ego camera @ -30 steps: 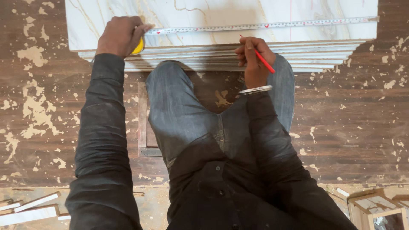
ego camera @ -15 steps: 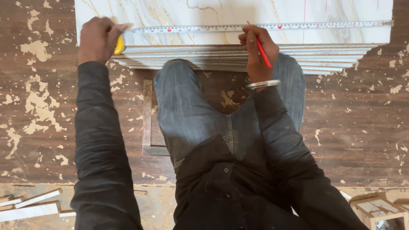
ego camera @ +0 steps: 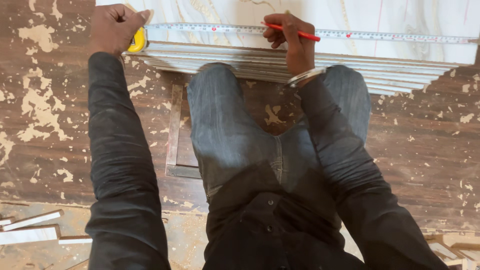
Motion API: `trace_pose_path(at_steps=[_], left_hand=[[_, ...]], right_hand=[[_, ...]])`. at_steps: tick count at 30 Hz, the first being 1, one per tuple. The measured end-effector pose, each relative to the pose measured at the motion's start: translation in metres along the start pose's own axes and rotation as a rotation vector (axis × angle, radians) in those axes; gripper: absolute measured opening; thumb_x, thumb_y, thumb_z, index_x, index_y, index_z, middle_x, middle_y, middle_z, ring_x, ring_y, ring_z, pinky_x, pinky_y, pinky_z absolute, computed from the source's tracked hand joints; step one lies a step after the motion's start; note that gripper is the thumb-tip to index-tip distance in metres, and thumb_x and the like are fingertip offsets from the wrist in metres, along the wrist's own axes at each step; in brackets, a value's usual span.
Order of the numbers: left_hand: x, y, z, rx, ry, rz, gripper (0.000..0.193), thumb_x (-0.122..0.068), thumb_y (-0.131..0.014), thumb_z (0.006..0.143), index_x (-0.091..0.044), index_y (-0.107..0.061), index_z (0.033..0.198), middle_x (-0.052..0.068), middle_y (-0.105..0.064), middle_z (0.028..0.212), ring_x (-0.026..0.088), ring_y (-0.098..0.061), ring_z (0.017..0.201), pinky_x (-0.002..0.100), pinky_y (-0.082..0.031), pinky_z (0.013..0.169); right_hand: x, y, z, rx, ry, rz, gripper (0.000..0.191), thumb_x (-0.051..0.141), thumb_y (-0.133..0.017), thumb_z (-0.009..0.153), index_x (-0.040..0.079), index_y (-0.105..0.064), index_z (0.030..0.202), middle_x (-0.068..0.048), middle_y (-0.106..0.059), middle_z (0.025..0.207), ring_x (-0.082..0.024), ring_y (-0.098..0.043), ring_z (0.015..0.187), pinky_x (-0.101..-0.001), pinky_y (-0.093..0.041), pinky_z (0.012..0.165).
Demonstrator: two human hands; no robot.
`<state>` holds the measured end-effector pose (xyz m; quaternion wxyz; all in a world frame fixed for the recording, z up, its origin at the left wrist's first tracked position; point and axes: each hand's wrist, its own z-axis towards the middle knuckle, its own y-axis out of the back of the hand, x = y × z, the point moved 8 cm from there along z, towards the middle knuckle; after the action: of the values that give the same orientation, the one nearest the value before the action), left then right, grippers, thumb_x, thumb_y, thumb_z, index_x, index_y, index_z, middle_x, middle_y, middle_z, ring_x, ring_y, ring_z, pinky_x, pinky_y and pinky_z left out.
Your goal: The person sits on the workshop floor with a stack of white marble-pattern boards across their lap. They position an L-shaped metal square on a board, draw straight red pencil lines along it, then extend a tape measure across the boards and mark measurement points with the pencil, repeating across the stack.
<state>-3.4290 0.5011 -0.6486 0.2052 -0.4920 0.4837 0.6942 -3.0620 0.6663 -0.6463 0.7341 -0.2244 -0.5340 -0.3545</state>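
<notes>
Our left hand (ego camera: 114, 27) stays clenched on the yellow tape measure (ego camera: 137, 41); right hand (ego camera: 290, 37), fingers curled, pinches the red pencil (ego camera: 292, 31), now touching the tape blade (ego camera: 390, 36).

Even, diffuse daylight, no hard shadows. White tile stack (ego camera: 300, 12) near the top edge runs bright, close to washed out. Dark sleeves and jeans lose detail. Focus sharp mid-frame, slight wide-angle stretch at corners.
</notes>
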Motion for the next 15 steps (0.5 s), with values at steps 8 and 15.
trace_pose_path(at_steps=[8, 15], left_hand=[[0.010, -0.002, -0.009, -0.079, -0.198, 0.039, 0.035, -0.025, -0.093, 0.101, -0.004, -0.068, 0.087, -0.001, -0.070, 0.083, 0.005, -0.060, 0.069, 0.023, -0.049, 0.062], [0.019, -0.003, -0.012, -0.089, -0.127, 0.108, 0.044, -0.032, -0.097, 0.088, -0.006, -0.062, 0.084, 0.001, -0.066, 0.082, 0.011, -0.061, 0.072, 0.027, -0.051, 0.066]], right_hand=[[-0.025, -0.007, 0.008, 0.067, -0.120, 0.017, 0.037, 0.020, -0.047, 0.112, -0.004, -0.074, 0.114, -0.010, -0.074, 0.092, -0.011, -0.066, 0.079, -0.0247, -0.054, 0.072], [-0.030, -0.010, 0.006, 0.132, -0.152, 0.015, 0.026, 0.007, -0.052, 0.107, -0.004, -0.075, 0.114, -0.010, -0.075, 0.092, -0.009, -0.067, 0.077, -0.0230, -0.056, 0.070]])
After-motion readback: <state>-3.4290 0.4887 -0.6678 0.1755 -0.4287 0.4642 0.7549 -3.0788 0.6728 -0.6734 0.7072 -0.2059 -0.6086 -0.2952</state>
